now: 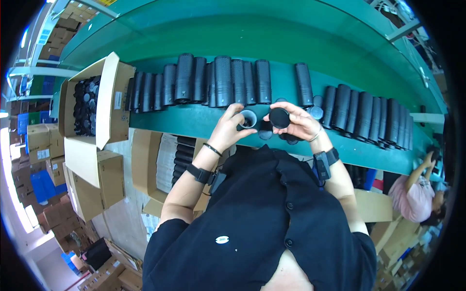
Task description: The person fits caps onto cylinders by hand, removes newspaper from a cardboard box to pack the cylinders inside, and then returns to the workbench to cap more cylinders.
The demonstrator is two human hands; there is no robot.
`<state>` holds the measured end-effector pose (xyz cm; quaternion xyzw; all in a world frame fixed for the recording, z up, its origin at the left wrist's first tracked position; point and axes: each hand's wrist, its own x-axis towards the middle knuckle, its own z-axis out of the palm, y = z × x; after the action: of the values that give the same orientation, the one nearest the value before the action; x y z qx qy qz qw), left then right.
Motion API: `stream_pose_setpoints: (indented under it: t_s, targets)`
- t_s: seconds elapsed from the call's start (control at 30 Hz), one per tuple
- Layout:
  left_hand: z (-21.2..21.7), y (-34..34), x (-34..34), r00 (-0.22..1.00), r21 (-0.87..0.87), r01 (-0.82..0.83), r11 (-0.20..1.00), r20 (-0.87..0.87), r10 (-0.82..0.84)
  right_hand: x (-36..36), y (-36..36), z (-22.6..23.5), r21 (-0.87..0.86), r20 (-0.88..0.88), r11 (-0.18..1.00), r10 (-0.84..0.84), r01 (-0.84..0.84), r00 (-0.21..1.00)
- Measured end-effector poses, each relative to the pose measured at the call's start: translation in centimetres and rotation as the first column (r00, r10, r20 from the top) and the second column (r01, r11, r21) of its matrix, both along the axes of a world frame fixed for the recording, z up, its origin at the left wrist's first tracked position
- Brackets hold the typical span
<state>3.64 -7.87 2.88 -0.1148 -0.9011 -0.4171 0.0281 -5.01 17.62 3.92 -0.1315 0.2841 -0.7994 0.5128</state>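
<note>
Holding a short black ribbed plastic tube (248, 118) open-end-up in our left hand (228, 128) and a round black plastic cap (279, 118) pinched in our right hand (301, 123), both grips closed above the green tabletop (194, 121), we judge capping is underway, needing careful alignment.

An open cardboard box (114, 97) of black caps sits beside the green bench (194, 121).

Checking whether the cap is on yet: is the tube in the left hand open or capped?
Open. The tube in the left hand shows its hollow mouth, and the round black cap is apart from it in the right hand.
</note>
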Motion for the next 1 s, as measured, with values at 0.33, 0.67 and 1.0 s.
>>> stream_pose_setpoints:
  t_s: [0.33,0.67,1.0]
  targets:
    - [-1.4,2.8,-2.5,0.999,0.132,-0.045,0.990,0.015,0.044,1.2,2.5,-0.6,-0.244,0.278,0.930,-0.205,0.275,0.938]
    - [-0.8,5.4,-1.3,0.979,0.301,-0.002,0.954,0.197,-0.060,3.2,4.0,-1.3,-0.294,0.224,0.895,-0.275,0.334,0.935]
    - [-1.8,5.0,-3.5,0.961,0.344,0.008,0.939,0.258,-0.102,2.7,4.8,-1.2,-0.231,0.201,0.883,-0.369,0.410,0.907]
